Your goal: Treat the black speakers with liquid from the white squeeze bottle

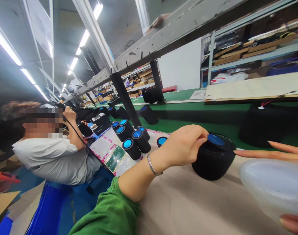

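Black fabric covers the round speaker (213, 160) that the left hand (185, 145) grips by its near side, fingers curled over the top edge beside the blue disc on its upper face. The speaker stands on a beige cloth (188, 202) spread over the workbench, close to the front edge. A silver bracelet (152, 165) circles the left wrist, and a green sleeve (109, 215) is pushed up the forearm. The right hand (273, 153) comes in from the right with fingers stretched out flat, the tips just beside the speaker; whether they touch it I cannot tell. It pinches a clear plastic bag (276, 187) lower down, with one fingertip showing at the bottom corner. Further along the bench a cluster of smaller black speakers (131, 140) with blue tops stands upright on a printed plastic sheet. A co-worker in a grey shirt (55, 156) leans at the bench beyond them, one hand raised.
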The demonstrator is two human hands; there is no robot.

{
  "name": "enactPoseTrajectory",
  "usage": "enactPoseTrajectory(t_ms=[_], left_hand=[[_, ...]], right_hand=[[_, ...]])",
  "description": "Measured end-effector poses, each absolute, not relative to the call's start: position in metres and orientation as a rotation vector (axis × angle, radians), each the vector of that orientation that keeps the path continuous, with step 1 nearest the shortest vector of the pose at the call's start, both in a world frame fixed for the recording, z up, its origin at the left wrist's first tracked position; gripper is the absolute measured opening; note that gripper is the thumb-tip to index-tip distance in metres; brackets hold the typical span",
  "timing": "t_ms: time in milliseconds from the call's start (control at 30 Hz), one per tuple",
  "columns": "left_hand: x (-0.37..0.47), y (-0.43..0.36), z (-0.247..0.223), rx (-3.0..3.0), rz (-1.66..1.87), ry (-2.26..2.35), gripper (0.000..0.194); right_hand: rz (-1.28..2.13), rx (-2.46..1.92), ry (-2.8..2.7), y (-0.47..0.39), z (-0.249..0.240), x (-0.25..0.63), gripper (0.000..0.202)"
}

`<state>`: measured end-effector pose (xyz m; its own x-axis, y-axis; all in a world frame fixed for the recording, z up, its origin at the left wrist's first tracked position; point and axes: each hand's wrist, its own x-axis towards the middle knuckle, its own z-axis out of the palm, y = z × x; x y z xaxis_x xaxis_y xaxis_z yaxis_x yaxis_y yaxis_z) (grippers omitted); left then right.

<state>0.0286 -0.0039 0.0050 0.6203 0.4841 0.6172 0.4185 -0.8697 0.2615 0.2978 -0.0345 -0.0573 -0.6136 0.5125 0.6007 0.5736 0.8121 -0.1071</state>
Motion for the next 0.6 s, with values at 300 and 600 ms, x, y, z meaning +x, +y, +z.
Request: enactPoseTrajectory(t_ms=[300, 600], left_hand=[[0.024, -0.003, 0.013, 2.724, 1.007, 0.78, 0.018], [0.023, -0.005, 0.005, 2.626, 1.14, 0.744, 0.026]], right_hand=[[0.06, -1.057, -2.027, -0.045, -0.051, 0.26, 0.06], [-0.084, -0.961, -2.182, -0.042, -0.055, 0.283, 0.057]])
